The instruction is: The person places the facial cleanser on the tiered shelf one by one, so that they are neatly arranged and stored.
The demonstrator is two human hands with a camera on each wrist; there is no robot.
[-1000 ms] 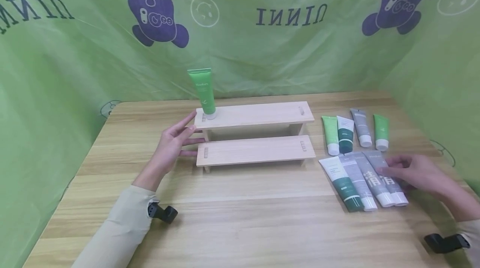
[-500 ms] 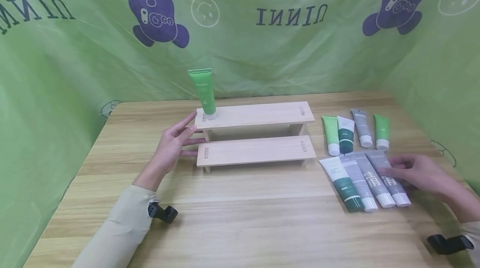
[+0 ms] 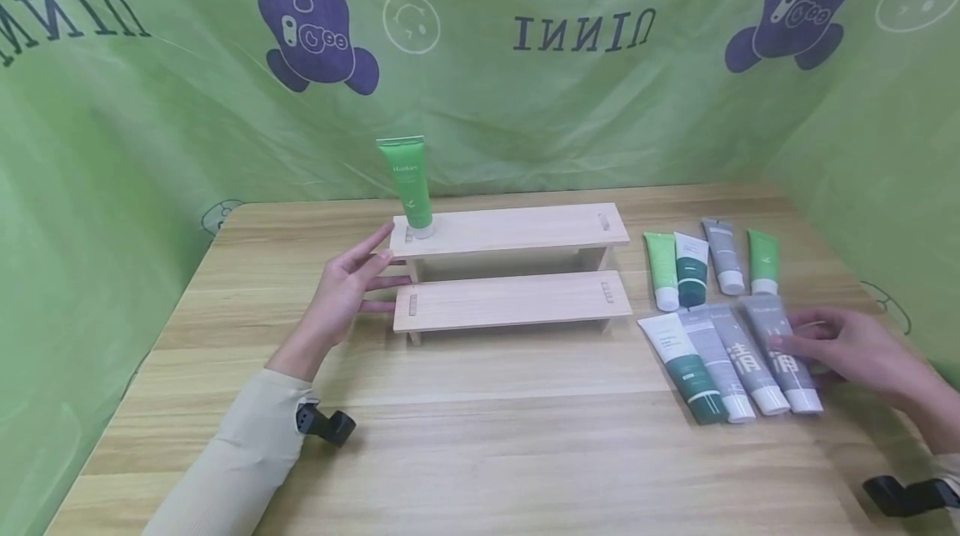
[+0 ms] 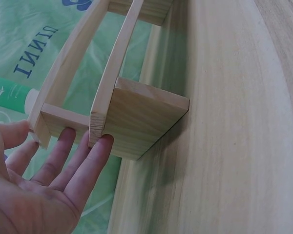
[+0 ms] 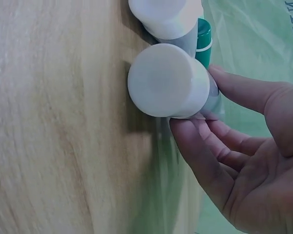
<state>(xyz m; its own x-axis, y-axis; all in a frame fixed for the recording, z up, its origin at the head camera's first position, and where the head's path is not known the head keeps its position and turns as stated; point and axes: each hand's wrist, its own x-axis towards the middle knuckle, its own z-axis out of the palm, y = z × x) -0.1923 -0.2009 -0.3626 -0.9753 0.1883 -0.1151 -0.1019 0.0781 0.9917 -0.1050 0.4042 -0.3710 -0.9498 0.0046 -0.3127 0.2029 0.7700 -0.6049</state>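
My right hand (image 3: 862, 348) pinches the rightmost grey squeeze tube (image 3: 767, 317) of the front row, its thumb on top. The right wrist view shows that tube's white cap (image 5: 161, 80) between thumb and fingers, low over the wood. My left hand (image 3: 333, 298) rests its fingertips against the left end of a two-step wooden display stand (image 3: 517, 300); the left wrist view shows its fingers (image 4: 90, 170) fairly straight along the end edges. On the upper step's left end, a green tube (image 3: 407, 186) stands upright on its white cap.
Beside the held tube lie another grey tube (image 3: 748, 361), a lavender-grey tube (image 3: 716, 365) and a white-and-green tube (image 3: 686, 369). Behind them lie a light green tube (image 3: 662, 265), a small white-and-green tube (image 3: 691, 269), a small grey tube (image 3: 722, 255) and a green tube (image 3: 763, 261). Green cloth (image 3: 480, 119) surrounds the table.
My right hand has shifted slightly right with the grey tube, whose upper end has swung right, away from the neighbouring tube. The left hand, stand and standing green tube stay put.
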